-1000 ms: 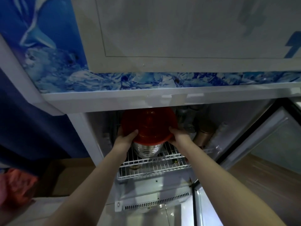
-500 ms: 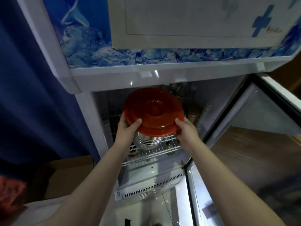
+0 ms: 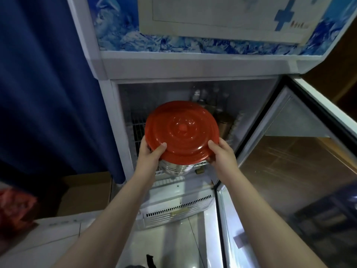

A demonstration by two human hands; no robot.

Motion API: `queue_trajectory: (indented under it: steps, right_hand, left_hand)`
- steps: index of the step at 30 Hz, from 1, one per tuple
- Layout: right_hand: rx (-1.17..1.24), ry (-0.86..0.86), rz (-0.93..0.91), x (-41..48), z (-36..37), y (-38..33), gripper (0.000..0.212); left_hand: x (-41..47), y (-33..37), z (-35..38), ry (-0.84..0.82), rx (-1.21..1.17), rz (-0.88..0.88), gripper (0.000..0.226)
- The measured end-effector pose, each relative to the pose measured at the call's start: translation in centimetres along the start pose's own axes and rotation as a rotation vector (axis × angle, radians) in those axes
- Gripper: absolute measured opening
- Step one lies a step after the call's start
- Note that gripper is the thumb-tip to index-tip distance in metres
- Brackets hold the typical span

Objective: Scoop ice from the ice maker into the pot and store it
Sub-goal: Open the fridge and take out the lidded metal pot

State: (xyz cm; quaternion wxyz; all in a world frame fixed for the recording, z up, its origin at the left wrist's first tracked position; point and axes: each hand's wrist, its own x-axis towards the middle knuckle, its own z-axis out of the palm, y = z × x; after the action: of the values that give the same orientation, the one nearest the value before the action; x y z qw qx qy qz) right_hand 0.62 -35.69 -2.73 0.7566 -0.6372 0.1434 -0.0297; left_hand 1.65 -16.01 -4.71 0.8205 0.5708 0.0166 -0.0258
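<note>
Blue curtain (image 3: 48,84) hangs down the left side of the scene, next to a white display refrigerator (image 3: 193,68) whose upper front carries a band of printed ice cubes (image 3: 173,42). Its glass door (image 3: 289,171) stands swung open to the right. Inside the lower compartment a white wire shelf (image 3: 138,130) runs across, with several clear bottles (image 3: 201,95) at the back and a gold-coloured can (image 3: 225,124) towards the right wall.

At the front of that shelf is the steel pot (image 3: 173,168), covered by a round red lid (image 3: 182,132) that is tilted towards the camera. Whether the pot's base sits on the wires cannot be told.

The person's left hand (image 3: 149,154) grips the pot's left side, thumb laid flat over the lid's edge, the other fingers curled beneath the rim and mostly hidden. On the opposite side the right hand (image 3: 222,153) grips in the same way, thumb on top and fingers wrapped under, out of sight.

Below the shelf a slotted vent grille (image 3: 177,208) spans the refrigerator's base. A cardboard box (image 3: 87,192) sits by the curtain, a red bag (image 3: 15,207) at the far left edge.
</note>
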Motion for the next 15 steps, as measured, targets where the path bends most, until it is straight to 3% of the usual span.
queue_trajectory:
  steps: [10, 15]
  right_hand:
    - [0.013, -0.143, 0.060, -8.7, -3.4, 2.8, 0.019]
    - [-0.036, -0.276, 0.136, -15.0, -3.4, 4.5, 0.016]
  left_hand:
    - [-13.1, -3.1, 0.2, 0.217, 0.026, 0.027, 0.058]
    - [-22.1, -4.0, -0.7, 0.415, 0.045, 0.055, 0.061]
